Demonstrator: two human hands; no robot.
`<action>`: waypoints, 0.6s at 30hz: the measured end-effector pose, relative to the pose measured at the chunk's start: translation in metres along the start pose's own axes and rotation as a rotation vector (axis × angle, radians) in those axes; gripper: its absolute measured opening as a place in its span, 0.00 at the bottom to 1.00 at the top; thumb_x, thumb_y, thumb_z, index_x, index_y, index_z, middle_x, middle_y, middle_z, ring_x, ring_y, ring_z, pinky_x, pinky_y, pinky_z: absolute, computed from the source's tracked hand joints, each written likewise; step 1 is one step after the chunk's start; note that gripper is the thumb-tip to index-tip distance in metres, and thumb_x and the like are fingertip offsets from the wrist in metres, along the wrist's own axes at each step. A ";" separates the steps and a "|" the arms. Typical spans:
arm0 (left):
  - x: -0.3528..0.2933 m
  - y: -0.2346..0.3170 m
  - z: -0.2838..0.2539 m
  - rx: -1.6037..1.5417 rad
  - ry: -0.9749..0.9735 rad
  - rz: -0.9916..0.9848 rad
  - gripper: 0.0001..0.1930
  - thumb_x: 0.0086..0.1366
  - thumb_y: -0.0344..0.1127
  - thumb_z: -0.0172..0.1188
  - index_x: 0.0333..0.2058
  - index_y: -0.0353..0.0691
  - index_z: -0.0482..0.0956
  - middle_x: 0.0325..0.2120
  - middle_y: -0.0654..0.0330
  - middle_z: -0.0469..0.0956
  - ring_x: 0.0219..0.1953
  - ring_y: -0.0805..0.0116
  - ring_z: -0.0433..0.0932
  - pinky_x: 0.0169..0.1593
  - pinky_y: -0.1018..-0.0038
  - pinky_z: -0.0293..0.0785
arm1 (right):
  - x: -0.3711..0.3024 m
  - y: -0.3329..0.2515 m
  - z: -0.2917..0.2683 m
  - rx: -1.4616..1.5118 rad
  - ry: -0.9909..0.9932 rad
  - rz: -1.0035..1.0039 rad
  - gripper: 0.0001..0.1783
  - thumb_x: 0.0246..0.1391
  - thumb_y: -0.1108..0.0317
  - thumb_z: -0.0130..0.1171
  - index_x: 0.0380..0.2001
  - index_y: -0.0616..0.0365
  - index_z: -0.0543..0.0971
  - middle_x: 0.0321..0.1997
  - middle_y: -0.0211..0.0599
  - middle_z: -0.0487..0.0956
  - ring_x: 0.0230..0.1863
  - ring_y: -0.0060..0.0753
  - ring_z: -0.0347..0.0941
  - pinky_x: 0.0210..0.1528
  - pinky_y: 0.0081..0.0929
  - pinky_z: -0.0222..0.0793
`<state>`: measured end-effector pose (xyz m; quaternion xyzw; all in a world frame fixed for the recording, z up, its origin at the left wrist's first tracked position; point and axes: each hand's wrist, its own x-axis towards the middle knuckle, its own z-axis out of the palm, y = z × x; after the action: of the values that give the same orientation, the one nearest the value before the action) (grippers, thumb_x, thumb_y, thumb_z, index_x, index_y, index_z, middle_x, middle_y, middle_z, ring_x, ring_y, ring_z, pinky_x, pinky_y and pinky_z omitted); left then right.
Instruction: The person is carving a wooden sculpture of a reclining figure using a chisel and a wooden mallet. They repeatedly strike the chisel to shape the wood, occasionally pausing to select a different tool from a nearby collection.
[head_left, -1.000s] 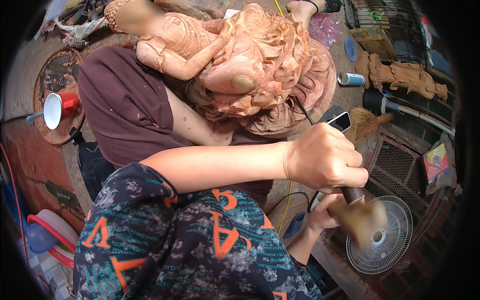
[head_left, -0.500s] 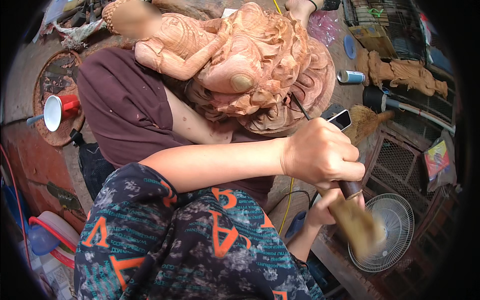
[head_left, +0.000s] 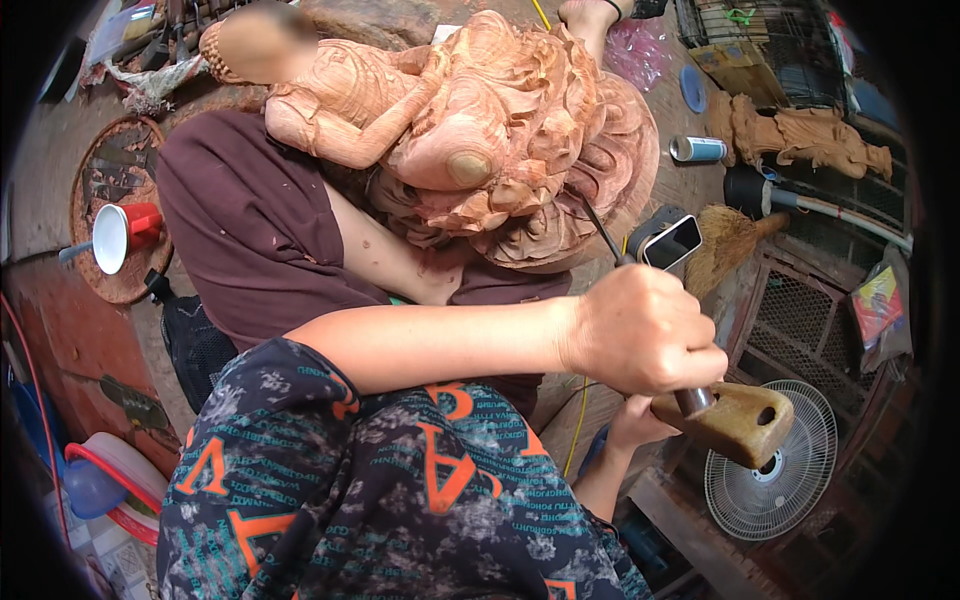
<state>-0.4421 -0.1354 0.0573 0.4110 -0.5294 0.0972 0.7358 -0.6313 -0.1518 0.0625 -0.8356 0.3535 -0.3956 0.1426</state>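
A large carved wooden statue of a seated figure on a petalled base lies on its side across my lap. My left hand reaches over from the left and is closed round the dark handle of a chisel. Its thin metal shank slants up and left to the carved base, where the tip meets the petals. Below it my right hand grips a wooden mallet, partly hidden behind the left. The mallet's head, with a dark hole in it, is beside the butt of the chisel handle.
A standing fan is just beyond the mallet. A phone or small device, a straw broom, a can and a smaller carving lie to the right. At left, a red cup rests by a round tray.
The mallet, blurred and lower beforehand, has swung upward and now shows sharply by the chisel's butt. My left hand and the chisel have dropped slightly in view.
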 end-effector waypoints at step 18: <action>0.005 -0.012 0.002 0.108 0.076 -0.096 0.09 0.43 0.44 0.56 0.17 0.50 0.67 0.13 0.69 0.63 0.16 0.72 0.70 0.17 0.74 0.64 | 0.023 -0.013 -0.006 -0.036 0.059 -0.147 0.30 0.51 0.78 0.56 0.56 0.71 0.58 0.40 0.39 0.71 0.41 0.30 0.69 0.51 0.31 0.63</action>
<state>-0.4347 -0.1461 0.0560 0.4713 -0.4746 0.1057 0.7358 -0.6195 -0.1581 0.0863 -0.8497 0.3025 -0.4229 0.0879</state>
